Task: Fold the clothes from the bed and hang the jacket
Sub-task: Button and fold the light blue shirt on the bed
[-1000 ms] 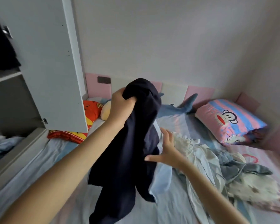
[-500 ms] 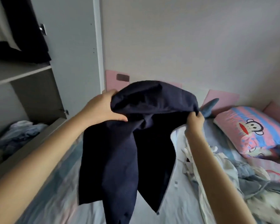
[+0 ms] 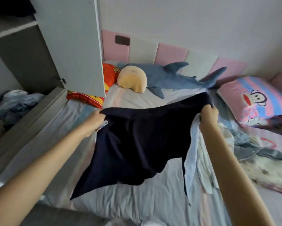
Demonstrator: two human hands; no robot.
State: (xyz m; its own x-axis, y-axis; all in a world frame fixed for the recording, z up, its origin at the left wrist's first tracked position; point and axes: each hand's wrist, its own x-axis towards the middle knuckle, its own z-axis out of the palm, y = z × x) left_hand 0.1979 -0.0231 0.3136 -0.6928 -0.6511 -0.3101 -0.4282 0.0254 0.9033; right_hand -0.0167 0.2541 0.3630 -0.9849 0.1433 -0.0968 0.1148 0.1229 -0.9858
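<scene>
Your left hand (image 3: 94, 121) and your right hand (image 3: 208, 115) each have fingers curled tight round an upper corner of the dark navy garment (image 3: 137, 144). It hangs stretched between them, and its lower part sags onto the bed sheet (image 3: 137, 204) beneath your forearms. A pale toothed edge, probably a zip, shows at your left fingers, so this may be the jacket, though you cannot be sure from here.

Watch your right grip first. A pale blue cloth (image 3: 191, 154) hangs from just under that hand and seems caught in the same pinch. If you lay the dark piece down like this, the cloth will likely end up inside the fold or get dragged along.

The lower edge is bunched and uneven below your hands, so lowering it without a shake would press those creases in.

The heap of unfolded clothes (image 3: 254, 152) lies just outside your right forearm. If you spread the garment that way, it may land on the heap instead of on flat sheet.

The open wardrobe door (image 3: 71, 46) stands beyond your left hand, and a wide swing to that side could snag the fabric on it.
</scene>
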